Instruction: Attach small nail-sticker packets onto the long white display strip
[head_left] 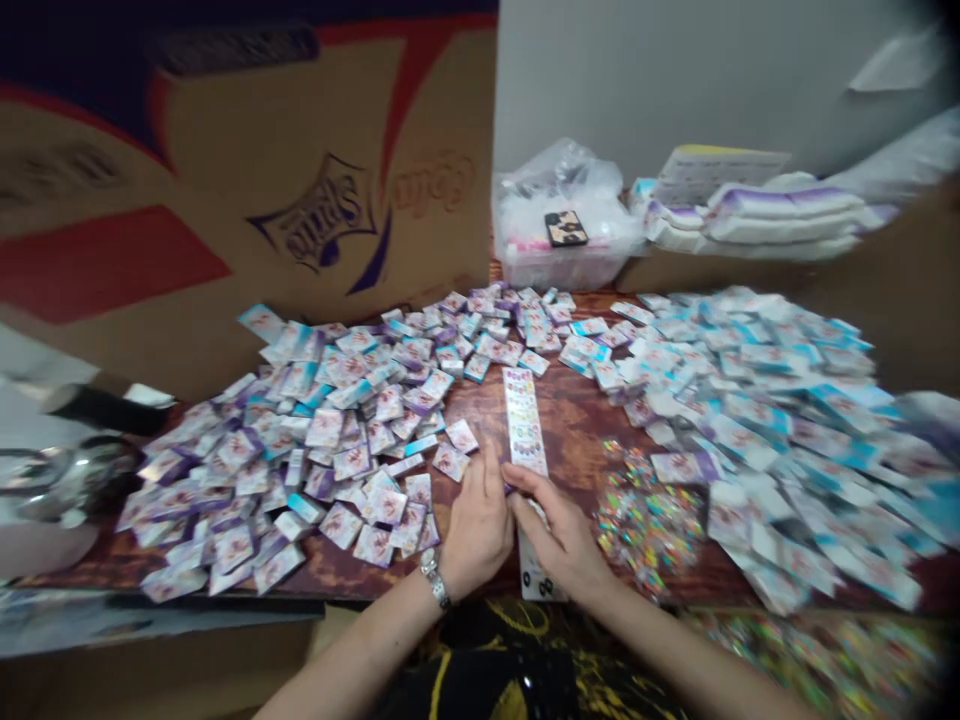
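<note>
My left hand (481,512), with a metal watch on its wrist, is closed, fingers pressed together. My right hand (559,530) meets it, thumb and fingers pinched. Between them a bit of purple edge (509,488) shows, like that of the small boxes; my fingers cover the rest. Under my hands lies a long printed strip (525,420) with rows of coloured pictures. To the left spreads a heap of small boxes (352,460) in white, purple and blue. Right of my right hand is a pile of colourful little clear packets (649,515).
Flat white-and-blue cartons (780,440) form a pile on the right. A large cardboard box (315,200) stands behind the left heap. At the back are a plastic tub (562,265) with a dark patterned case (565,228) on top, and stacked white-purple packs (780,215).
</note>
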